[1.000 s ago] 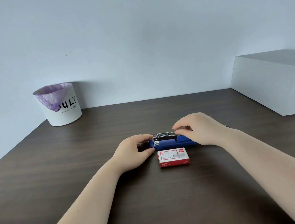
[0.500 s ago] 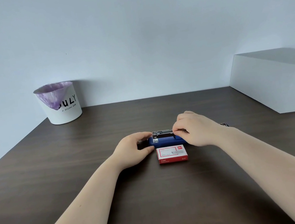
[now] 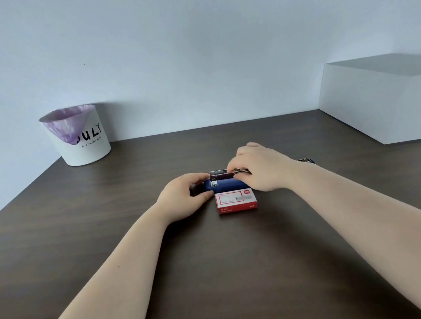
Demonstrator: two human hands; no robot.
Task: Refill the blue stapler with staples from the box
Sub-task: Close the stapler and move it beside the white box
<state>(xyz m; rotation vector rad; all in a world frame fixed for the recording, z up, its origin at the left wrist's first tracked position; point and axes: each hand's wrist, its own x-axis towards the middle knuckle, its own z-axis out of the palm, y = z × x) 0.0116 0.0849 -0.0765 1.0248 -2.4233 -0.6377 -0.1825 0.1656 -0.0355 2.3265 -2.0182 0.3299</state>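
At frame centre the blue stapler (image 3: 227, 183) lies opened on the table (image 3: 106, 225), its metal magazine (image 3: 219, 174) exposed. The left hand (image 3: 185, 197) clasps its front end; the right hand (image 3: 258, 169) pinches narrowly over the magazine, contents hidden. Just below, the staple box (image 3: 236, 201) looks closed. Loading seems underway; closing remains.

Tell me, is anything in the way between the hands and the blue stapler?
Nothing visible. The left hand already holds the blue stapler at its left end, and the right hand rests on its open metal staple track.
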